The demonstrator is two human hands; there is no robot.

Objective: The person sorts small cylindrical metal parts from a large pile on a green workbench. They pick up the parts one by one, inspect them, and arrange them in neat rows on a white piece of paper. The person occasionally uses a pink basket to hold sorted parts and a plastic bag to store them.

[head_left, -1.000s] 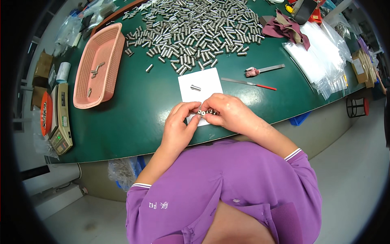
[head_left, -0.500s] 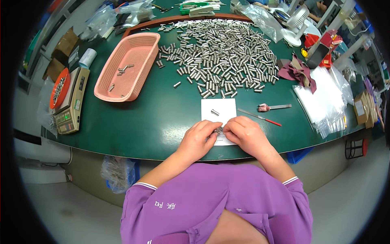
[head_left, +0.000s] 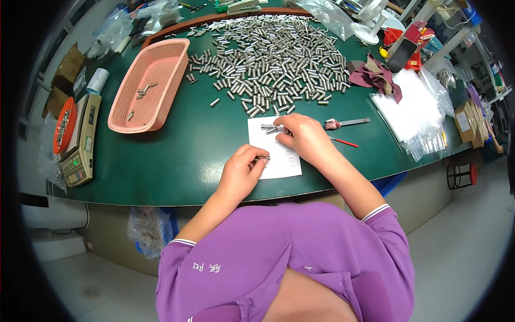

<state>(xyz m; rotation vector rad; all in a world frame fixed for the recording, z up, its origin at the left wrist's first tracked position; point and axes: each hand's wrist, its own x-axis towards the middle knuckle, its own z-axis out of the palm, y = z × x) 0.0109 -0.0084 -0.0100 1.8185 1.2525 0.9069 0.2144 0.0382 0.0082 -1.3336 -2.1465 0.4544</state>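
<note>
A white sheet of paper (head_left: 287, 165) with print on it lies near the table's front edge. At its lower left, my left hand (head_left: 238, 173) is closed, pinching a short metal pin (head_left: 262, 158) between thumb and fingertips. My right hand (head_left: 307, 137) reaches over the paper's upper right, fingers curled, with a dark glint between thumb and forefinger that I cannot make out. Just left of its fingertips, a few metal pins (head_left: 270, 130) rest on the paper. Beyond the sheet spreads a large heap of similar shiny pins (head_left: 279, 59).
A pink plastic basket (head_left: 114, 115) with several pins stands left. Farther left are a scale (head_left: 80, 172) and an orange bowl (head_left: 63, 121). Right of the paper lie a red-handled tool (head_left: 346, 143), a cloth-wrapped metal strip (head_left: 354, 122), a maroon cloth (head_left: 375, 78) and plastic bags (head_left: 416, 121).
My hands have come apart: the right moved forward to the paper's upper part, the left stayed near its lower edge. More pins lie on the paper. The whole view has shifted slightly.
</note>
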